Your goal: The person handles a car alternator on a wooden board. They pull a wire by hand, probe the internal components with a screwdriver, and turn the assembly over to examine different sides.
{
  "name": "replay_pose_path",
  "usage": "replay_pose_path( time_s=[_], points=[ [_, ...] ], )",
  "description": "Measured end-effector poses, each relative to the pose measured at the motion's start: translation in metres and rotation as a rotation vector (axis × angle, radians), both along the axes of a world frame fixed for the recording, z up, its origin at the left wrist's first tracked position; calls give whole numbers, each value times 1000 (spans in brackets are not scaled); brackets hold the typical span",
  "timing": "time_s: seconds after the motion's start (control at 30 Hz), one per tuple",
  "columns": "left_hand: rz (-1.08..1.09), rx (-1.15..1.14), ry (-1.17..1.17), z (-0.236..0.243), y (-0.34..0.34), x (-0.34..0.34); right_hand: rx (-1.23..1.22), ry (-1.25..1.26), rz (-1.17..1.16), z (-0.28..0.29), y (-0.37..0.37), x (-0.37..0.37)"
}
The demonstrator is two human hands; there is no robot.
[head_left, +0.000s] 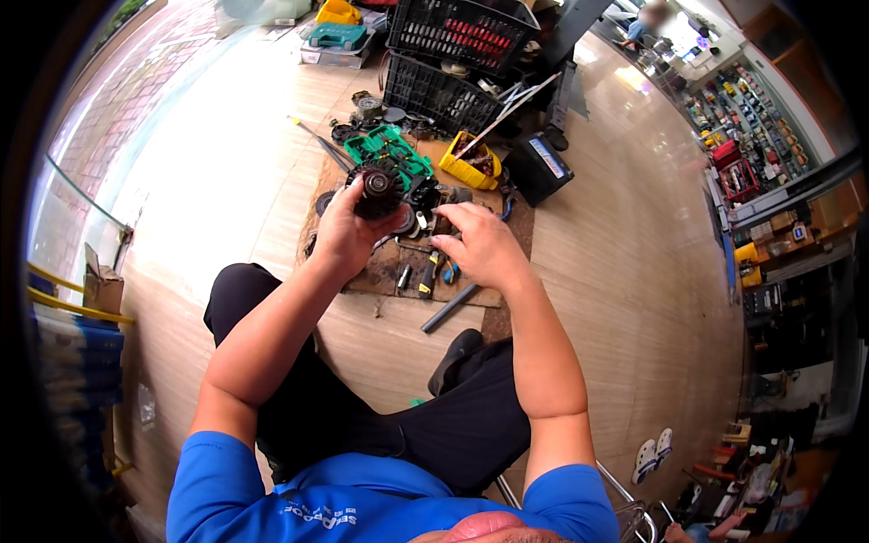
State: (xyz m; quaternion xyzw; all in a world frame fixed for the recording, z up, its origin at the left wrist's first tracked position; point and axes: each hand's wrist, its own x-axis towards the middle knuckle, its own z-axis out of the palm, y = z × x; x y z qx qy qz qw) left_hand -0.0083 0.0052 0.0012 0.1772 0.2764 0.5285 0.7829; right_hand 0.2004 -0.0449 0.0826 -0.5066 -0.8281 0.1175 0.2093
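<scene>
My left hand (pixel 339 231) is closed round a dark round rotor (pixel 378 187) with a finned rim and a ringed metal centre, holding it up above the cardboard. To the right, my right hand (pixel 480 242) hovers over loose parts, thumb and forefinger apart and nothing visible between them. Its other fingers curl partly out of sight. Under and around the hands, a stained cardboard sheet (pixel 376 282) bears dark metal parts, a black-and-yellow tool handle (pixel 429 274) and a small metal socket (pixel 404 276). Behind the rotor lies an opened green tool case (pixel 391 149).
A yellow bin (pixel 471 163) of small parts stands beside a black battery (pixel 538 170). Stacked black crates (pixel 444 95) rise at the back. A grey tube (pixel 450 309) lies near my shoe (pixel 455 360). Shelves of goods (pixel 751 118) line the right side.
</scene>
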Motion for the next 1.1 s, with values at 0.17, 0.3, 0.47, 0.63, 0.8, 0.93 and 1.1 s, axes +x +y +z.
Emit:
replay_pose_path(
  time_s=[0.17, 0.3, 0.47, 0.63, 0.8, 0.93, 1.1],
  points=[
    [33, -6, -66, -5, 0, 2, 228, 174, 174, 85, -37, -26],
    [-15, -101, -72, -16, 5, -1, 173, 357, 242, 135, -83, -47],
    [-53, -38, 105, -10, 4, 10, 210, 468, 164, 125, -109, -56],
    [-23, -53, 158, -17, 3, 16, 168, 496, 225, 123, -113, -45],
    [8, -77, 111, -18, 9, 11, 158, 512, 259, 124, -103, -41],
    [-45, -85, -38, -27, 14, 0, 157, 510, 308, 129, -103, -43],
    [44, -58, 62, -2, 2, 13, 123, 585, 282, 140, -102, -28]
  ],
)
